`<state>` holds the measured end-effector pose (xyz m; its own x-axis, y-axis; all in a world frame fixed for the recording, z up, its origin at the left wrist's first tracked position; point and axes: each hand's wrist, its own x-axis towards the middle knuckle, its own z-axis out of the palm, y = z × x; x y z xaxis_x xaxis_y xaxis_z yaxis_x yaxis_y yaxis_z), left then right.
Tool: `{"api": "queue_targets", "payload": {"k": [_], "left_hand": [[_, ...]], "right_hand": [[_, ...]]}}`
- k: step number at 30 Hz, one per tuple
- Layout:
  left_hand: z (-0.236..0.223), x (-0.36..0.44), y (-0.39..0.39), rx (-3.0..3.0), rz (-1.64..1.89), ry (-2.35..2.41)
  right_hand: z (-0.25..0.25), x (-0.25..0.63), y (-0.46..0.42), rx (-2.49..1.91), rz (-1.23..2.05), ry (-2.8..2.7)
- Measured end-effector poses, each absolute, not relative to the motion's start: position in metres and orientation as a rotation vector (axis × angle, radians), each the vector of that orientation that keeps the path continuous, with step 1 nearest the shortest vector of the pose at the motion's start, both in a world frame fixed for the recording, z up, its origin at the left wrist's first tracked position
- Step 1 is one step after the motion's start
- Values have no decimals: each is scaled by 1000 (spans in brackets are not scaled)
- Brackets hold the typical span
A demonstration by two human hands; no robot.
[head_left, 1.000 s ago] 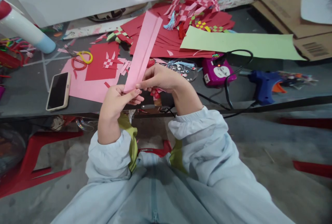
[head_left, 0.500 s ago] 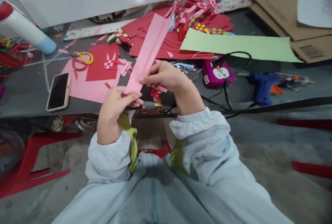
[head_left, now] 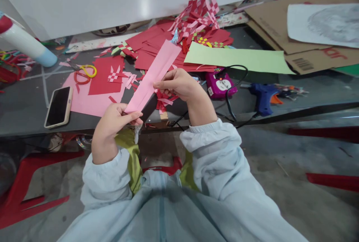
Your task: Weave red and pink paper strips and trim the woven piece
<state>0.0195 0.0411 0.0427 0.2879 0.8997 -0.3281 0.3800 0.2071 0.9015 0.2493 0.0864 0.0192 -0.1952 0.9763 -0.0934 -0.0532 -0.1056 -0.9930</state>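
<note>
A long folded pink paper strip is held slanting up to the right above the near edge of the grey table. My left hand pinches its lower end between thumb and fingers. Higher up, at the strip's right edge, my right hand is closed on the paper. Both arms wear pale blue sleeves.
On the table lie red paper sheets, woven red-and-pink pieces, a green sheet, scissors, a phone, a purple power socket, a blue glue gun, cardboard and a white tube. Red stools stand below.
My hands have moved apart along the strip: the left slid down and left to its end, the right stayed higher. The strip now lies flatter and more slanted.
</note>
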Motion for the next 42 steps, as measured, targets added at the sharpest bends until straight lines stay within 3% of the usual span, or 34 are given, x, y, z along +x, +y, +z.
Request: {"api": "queue_targets", "payload": {"k": [35, 42], "left_hand": [[39, -48, 41, 1624, 277, 1313], [35, -44, 45, 1550, 403, 1390]], "right_hand": [[22, 276, 80, -1148, 1302, -1161], [26, 284, 75, -1212, 1216, -1170]]}}
